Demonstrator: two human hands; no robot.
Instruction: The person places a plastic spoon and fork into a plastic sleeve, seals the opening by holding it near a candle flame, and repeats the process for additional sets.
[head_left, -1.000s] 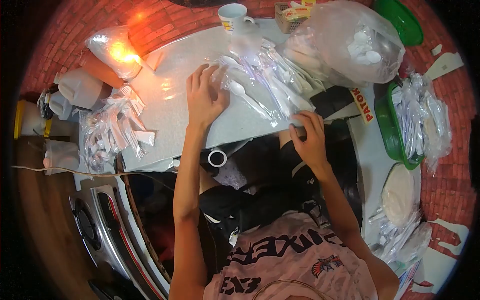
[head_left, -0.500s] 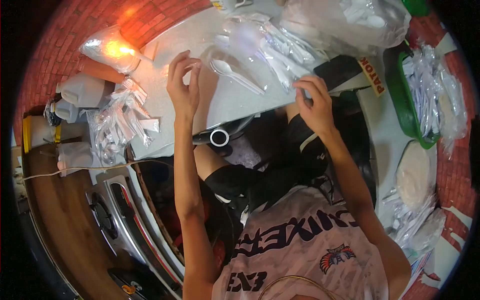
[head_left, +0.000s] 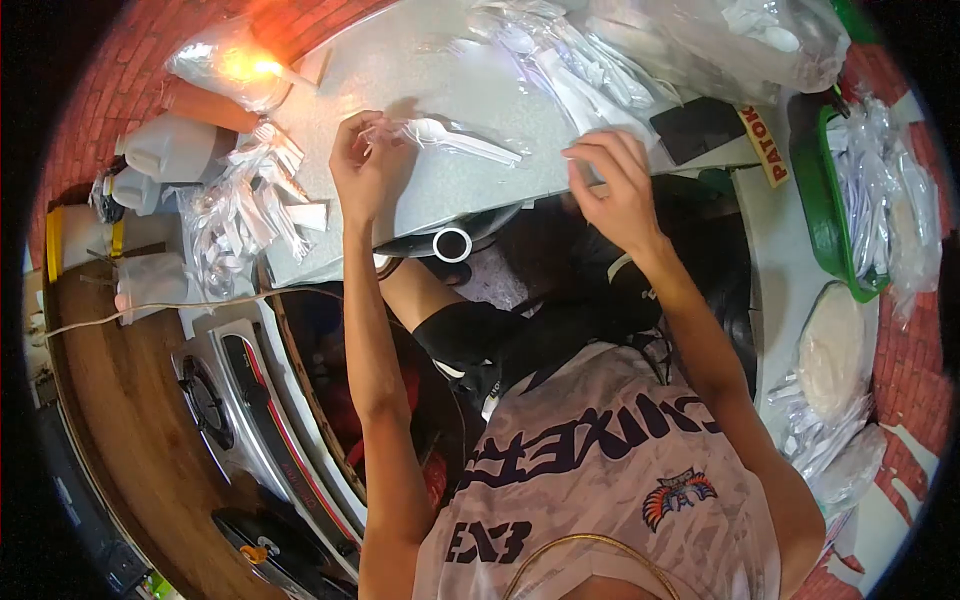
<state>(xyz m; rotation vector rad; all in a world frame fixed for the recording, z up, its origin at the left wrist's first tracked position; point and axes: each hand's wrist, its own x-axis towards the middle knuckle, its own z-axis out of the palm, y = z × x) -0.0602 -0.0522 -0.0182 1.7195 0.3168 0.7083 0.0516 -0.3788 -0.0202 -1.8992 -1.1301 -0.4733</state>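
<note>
My left hand (head_left: 362,165) is over the left part of the pale table, its fingertips pinched on the end of a clear plastic wrapper. Inside the wrapper lies a white plastic spoon (head_left: 428,131) with another white utensil handle beside it, both pointing right. My right hand (head_left: 612,185) hovers near the table's front edge, fingers curved and apart, holding nothing. Just beyond it is a pile of wrapped white plastic cutlery (head_left: 565,80). To the left of my left hand, a lit candle (head_left: 295,77) burns beside a clear plastic bag (head_left: 200,70).
More wrapped cutlery (head_left: 245,200) is heaped at the table's left edge, near white jugs (head_left: 175,145). A dark flat object (head_left: 697,130) lies on the right. A green tray (head_left: 835,215) holds wrapped utensils. A gas stove (head_left: 245,400) stands lower left.
My left fingers have closed on the wrapper's end, and the wrapped spoon has shifted left and turned flatter. My right hand has moved slightly left and up.
</note>
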